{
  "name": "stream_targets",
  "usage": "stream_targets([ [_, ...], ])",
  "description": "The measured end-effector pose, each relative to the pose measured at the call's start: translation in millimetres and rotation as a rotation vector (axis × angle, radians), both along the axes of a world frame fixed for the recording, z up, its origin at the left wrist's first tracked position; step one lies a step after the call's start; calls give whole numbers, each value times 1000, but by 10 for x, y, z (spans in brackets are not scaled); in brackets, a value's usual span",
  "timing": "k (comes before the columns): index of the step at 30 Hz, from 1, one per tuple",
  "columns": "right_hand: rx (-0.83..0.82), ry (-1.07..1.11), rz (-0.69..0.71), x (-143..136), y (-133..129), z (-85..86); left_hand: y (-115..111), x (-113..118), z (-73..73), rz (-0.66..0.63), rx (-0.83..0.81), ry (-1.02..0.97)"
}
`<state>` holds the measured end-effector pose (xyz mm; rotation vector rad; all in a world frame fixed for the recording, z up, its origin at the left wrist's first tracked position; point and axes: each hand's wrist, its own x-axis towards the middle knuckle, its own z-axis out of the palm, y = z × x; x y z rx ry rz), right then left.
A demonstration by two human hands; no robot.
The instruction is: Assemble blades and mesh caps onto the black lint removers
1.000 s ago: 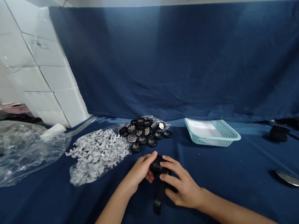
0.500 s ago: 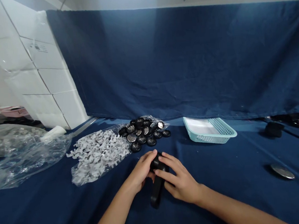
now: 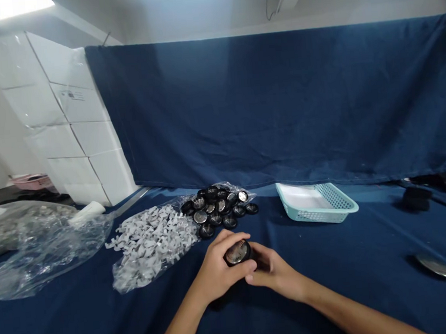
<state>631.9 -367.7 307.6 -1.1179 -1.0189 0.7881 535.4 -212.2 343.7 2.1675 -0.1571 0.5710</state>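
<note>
Head view: both hands closed on one small black-and-silver disc

Nearest, low in the head view, the left hand and right hand meet over the blue-draped tabletop. Between them sits a small round disc, black rim, shiny metal face tilted up toward the camera. Left fingers curl around its near and left side; right fingertips press in from the right. Both hands grip it; neither is loose. Whether anything lies under the palms, cannot tell.

Handling, as a judgement: hard, stiff, light enough for fingertips, not fragile. The polished face looks slick and prone to smudging, so the black rim is the place to pinch, thumb opposite finger across the edge.

Just beyond the hands, a pile of like black discs spills from a clear bag. Touching it on the left, a heap of small white strips, also on plastic. Further left, a crumpled clear bag. Right of the discs, well apart, a pale green basket. Near the right edge, a lone metal plate. Behind everything hangs a blue cloth; white boxes stack at far left.
</note>
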Motion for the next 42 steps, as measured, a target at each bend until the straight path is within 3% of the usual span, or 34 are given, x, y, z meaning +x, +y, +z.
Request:
stream_targets([
  [2, -17, -16, 10, 9, -3, -34, -17, -4, -14, -27, 11, 32],
  [5, -5, -68, -63, 21, 15, -124, -45, -9, -44, 39, 73, 40],
  [13, 33, -443, -527, 8, 42, -249, -132, -25, -69, 237, 319, 39],
  [16, 28, -549, -626, 5, 37, -250, -140, -6, -88, 303, 375, 68],
  [24, 7, -622, -737, -8, 53, -299, -207, 14, -101, 388, 529, 184],
  [30, -53, -583, -766, 23, 60, -341, -276, -27, -62, 365, 582, 220],
  [42, -86, -640, -780, 13, 68, -338, -231, -2, -75, 501, 355, 300],
])
